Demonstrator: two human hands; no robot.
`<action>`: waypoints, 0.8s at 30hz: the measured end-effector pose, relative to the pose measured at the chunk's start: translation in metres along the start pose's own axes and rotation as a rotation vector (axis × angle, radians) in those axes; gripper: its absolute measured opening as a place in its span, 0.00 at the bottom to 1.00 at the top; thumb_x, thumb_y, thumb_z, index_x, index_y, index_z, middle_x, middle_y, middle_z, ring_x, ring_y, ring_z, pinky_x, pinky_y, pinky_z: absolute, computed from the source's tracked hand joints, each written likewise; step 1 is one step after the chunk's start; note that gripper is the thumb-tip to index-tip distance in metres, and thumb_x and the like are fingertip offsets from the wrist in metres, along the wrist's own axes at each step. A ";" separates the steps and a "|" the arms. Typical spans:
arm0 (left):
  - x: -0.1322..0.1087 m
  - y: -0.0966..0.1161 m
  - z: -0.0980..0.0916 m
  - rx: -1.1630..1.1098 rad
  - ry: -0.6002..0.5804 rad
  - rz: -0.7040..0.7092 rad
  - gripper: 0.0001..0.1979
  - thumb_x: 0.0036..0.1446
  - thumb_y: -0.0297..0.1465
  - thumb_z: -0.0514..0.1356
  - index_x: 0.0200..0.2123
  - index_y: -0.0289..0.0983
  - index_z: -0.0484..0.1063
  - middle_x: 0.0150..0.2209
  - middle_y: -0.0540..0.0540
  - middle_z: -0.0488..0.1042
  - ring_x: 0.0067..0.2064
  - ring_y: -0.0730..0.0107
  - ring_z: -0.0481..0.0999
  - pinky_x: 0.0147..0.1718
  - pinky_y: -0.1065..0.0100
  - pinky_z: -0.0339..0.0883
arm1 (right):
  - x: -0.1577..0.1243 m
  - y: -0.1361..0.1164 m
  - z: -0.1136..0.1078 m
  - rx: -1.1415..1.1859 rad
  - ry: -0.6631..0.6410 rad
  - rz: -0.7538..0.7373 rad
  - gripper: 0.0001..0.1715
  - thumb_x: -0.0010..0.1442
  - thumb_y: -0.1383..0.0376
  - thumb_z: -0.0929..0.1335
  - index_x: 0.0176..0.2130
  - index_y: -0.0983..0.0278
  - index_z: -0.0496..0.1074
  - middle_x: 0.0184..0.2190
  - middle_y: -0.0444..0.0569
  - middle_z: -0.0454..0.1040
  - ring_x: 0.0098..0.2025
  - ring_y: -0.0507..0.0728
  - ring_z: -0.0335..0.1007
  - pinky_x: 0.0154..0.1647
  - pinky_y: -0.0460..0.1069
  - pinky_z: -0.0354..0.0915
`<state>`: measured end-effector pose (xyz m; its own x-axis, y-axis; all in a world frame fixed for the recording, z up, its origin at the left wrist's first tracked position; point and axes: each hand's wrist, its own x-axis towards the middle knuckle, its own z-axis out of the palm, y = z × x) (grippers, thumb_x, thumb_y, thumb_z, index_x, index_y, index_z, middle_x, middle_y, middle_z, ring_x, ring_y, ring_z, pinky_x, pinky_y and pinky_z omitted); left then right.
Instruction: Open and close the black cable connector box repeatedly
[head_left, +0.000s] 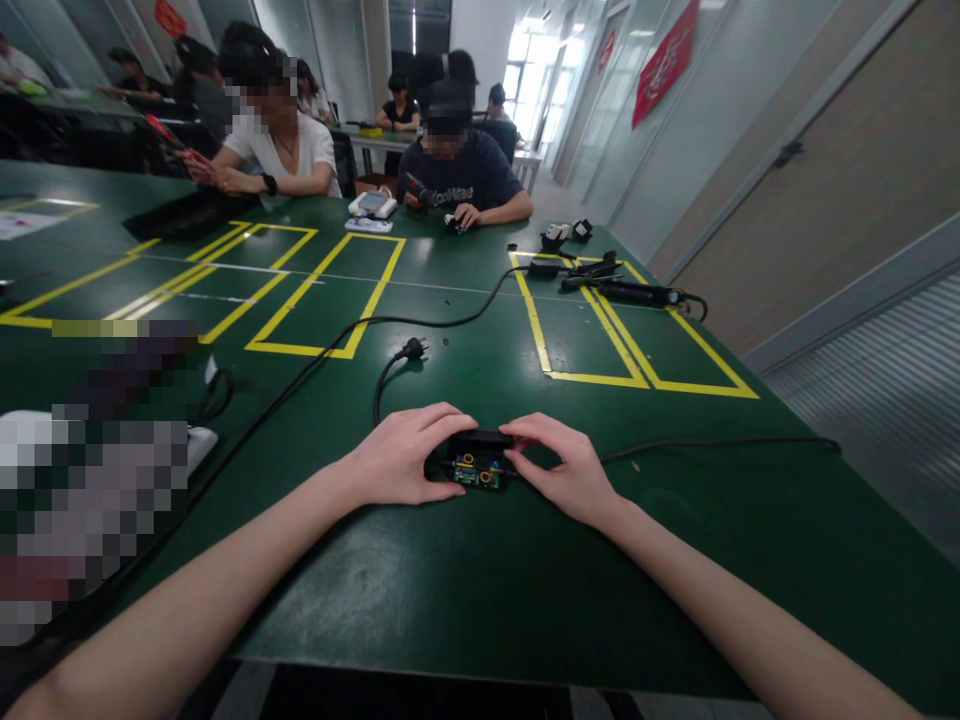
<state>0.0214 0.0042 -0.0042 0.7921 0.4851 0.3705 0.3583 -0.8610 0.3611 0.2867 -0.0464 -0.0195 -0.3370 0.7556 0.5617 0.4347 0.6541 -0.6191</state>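
Note:
A small green circuit board (478,473) with copper-coloured ring coils lies in front of me on the table, along a black plastic casing (484,440). From the left, my left hand (405,455) curves round both, index finger at the casing and thumb at the board's lower left edge. My right hand (566,470) has its thumb and fingertips closed at the right end of the casing and board, where wires meet the board. A black power cord ends in a plug (411,350) beyond my left hand. Another stretch of black cable (720,443) runs off to the right.
The green table (360,600) carries yellow tape outlines (349,352). A long black cable (420,321) crosses it to a black handheld tool (637,293). A pixelated area covers the left side. Across the table two people (457,180) work with objects in their hands.

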 end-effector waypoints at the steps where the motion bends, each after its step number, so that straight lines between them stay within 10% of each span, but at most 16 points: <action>1: 0.000 0.000 0.000 -0.001 -0.001 0.000 0.33 0.55 0.40 0.71 0.60 0.39 0.64 0.54 0.39 0.75 0.51 0.54 0.80 0.49 0.59 0.76 | 0.000 0.000 0.000 -0.002 0.002 0.005 0.16 0.65 0.71 0.70 0.51 0.59 0.78 0.42 0.50 0.81 0.38 0.56 0.80 0.38 0.51 0.80; 24: 0.002 0.001 -0.001 -0.004 0.001 0.012 0.30 0.55 0.38 0.71 0.58 0.38 0.67 0.50 0.41 0.77 0.48 0.56 0.81 0.44 0.62 0.74 | 0.003 -0.002 -0.004 -0.017 -0.043 -0.022 0.10 0.65 0.69 0.70 0.47 0.61 0.77 0.38 0.51 0.80 0.37 0.57 0.78 0.39 0.52 0.76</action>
<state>0.0226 0.0045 -0.0029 0.7956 0.4751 0.3759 0.3471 -0.8661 0.3598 0.2880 -0.0461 -0.0143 -0.3824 0.7420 0.5506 0.4405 0.6702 -0.5972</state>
